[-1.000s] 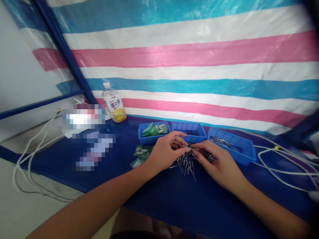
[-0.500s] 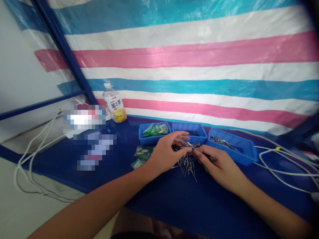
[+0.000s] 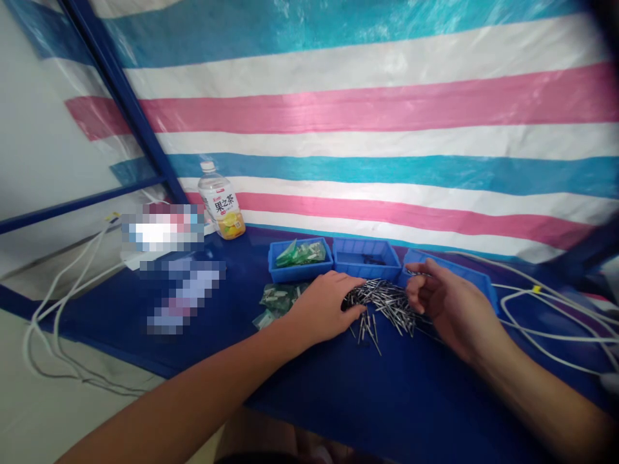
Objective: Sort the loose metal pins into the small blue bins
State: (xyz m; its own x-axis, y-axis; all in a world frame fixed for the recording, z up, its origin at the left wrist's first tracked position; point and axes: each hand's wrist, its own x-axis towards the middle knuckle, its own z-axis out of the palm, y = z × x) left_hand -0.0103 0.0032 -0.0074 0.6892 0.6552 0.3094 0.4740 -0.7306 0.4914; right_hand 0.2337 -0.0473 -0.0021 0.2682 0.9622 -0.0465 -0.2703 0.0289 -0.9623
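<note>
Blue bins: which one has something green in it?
The leftmost bin, nearest the bottle: it holds green packets; no green shows in the middle bin or the partly hidden rightmost bin.

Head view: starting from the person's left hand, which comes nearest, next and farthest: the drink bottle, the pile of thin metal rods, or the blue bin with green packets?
1. Pile of thin metal rods: right at the left hand, on its right.
2. Blue bin with green packets: just beyond the hand.
3. Drink bottle: farther back, to the left.
</note>
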